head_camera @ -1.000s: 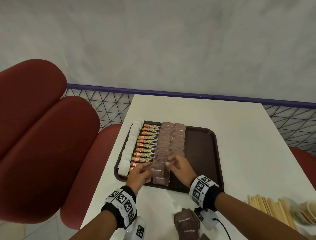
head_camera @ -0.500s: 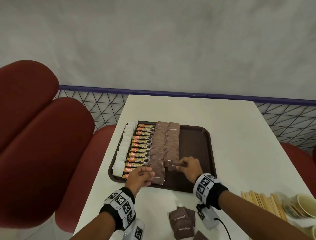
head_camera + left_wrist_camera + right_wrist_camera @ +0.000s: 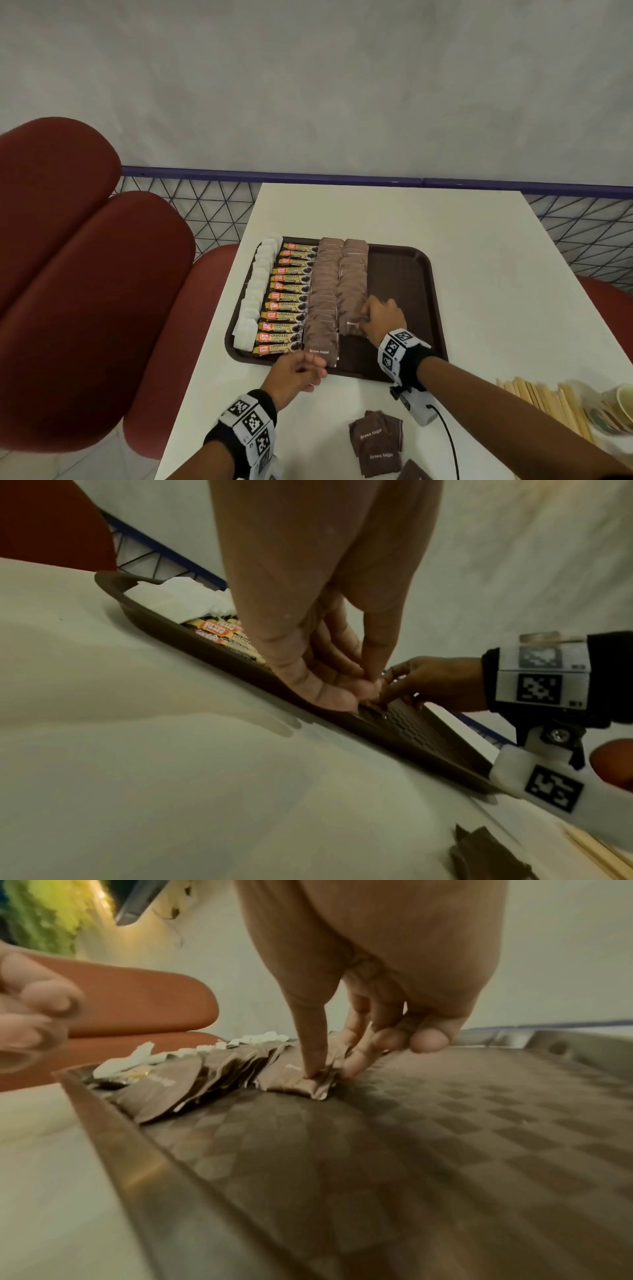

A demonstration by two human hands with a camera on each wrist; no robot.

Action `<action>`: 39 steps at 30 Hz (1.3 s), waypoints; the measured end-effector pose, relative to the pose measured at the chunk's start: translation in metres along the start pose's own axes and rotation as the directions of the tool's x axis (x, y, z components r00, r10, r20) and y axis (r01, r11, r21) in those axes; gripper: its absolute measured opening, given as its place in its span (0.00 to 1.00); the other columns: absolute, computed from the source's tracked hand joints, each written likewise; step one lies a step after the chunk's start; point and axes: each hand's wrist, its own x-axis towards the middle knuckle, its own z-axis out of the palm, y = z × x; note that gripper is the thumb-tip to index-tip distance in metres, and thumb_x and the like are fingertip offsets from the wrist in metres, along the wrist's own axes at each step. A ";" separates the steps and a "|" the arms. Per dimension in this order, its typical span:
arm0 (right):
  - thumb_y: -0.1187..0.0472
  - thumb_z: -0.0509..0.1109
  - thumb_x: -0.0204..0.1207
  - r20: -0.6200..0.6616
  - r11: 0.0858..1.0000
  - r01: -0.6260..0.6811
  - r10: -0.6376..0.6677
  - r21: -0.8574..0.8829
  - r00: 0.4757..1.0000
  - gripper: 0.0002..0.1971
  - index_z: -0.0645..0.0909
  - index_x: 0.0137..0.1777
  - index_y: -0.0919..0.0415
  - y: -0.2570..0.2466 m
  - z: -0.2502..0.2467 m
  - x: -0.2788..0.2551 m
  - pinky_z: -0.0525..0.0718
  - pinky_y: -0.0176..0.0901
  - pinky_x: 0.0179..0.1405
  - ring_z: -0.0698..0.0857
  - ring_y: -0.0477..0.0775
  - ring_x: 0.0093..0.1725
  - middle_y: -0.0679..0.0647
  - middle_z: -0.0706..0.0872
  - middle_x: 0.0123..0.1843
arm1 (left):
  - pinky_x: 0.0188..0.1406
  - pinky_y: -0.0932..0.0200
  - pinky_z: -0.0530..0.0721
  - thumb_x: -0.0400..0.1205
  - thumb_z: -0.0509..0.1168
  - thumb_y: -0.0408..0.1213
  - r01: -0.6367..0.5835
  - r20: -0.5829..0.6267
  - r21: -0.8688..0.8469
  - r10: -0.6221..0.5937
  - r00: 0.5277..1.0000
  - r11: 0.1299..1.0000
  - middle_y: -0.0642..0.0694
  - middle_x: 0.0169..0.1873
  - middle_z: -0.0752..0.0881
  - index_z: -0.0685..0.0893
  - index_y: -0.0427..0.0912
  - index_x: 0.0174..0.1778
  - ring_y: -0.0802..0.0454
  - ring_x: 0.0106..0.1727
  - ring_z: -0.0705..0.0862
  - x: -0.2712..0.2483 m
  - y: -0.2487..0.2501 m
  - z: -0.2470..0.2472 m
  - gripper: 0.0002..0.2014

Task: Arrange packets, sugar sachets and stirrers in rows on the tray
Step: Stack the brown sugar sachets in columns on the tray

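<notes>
A dark brown tray [image 3: 404,274] holds rows side by side: white sachets [image 3: 255,294], orange granules packets [image 3: 287,298] and two rows of brown sugar sachets [image 3: 323,291]. My right hand [image 3: 364,317] is over the near end of the right brown row. It pinches a brown sugar sachet [image 3: 294,1080] flat against the tray, thumb on top and fingers at its edge. My left hand [image 3: 308,368] hovers at the tray's front rim [image 3: 205,653], its fingers loosely curled and nothing in them.
Several loose brown sugar sachets [image 3: 376,442] lie on the white table in front of the tray. Wooden stirrers [image 3: 548,401] and paper cups [image 3: 620,407] sit at the near right. Red chairs [image 3: 85,274] stand to the left. The tray's right half is bare.
My right hand carried a brown sugar sachet from the near edge to the end of the right brown row and lowered it. My left hand drew back to the tray's front rim.
</notes>
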 end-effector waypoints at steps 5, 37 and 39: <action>0.55 0.71 0.72 -0.143 0.990 0.064 -0.046 0.125 0.989 0.18 0.72 0.58 0.58 0.004 -0.008 -0.010 0.75 0.49 0.59 0.72 0.58 0.63 0.57 0.78 0.60 | 0.38 0.70 0.79 0.79 0.66 0.25 -0.048 0.112 0.192 0.026 0.993 0.980 0.52 0.39 0.85 0.82 0.47 0.43 0.59 0.41 0.82 -0.003 -0.001 0.010 0.10; 0.62 0.73 0.69 0.213 0.908 0.173 -0.268 0.382 0.939 0.26 0.68 0.65 0.55 0.087 0.039 -0.165 0.71 0.34 0.51 0.70 0.47 0.52 0.39 0.70 0.42 | 0.44 0.65 0.73 0.67 0.78 0.40 -0.263 0.348 0.696 0.006 0.937 0.668 0.47 0.51 0.76 0.72 0.43 0.55 0.50 0.52 0.76 -0.026 -0.026 0.097 0.26; 0.59 0.72 0.71 0.201 0.918 0.221 -0.297 0.330 0.933 0.21 0.73 0.63 0.57 0.086 0.041 -0.161 0.67 0.28 0.47 0.68 0.46 0.52 0.42 0.71 0.45 | 0.38 0.66 0.73 0.72 0.76 0.39 -0.243 0.387 0.596 -0.008 0.922 0.766 0.49 0.45 0.80 0.68 0.46 0.49 0.52 0.45 0.79 -0.030 -0.026 0.097 0.21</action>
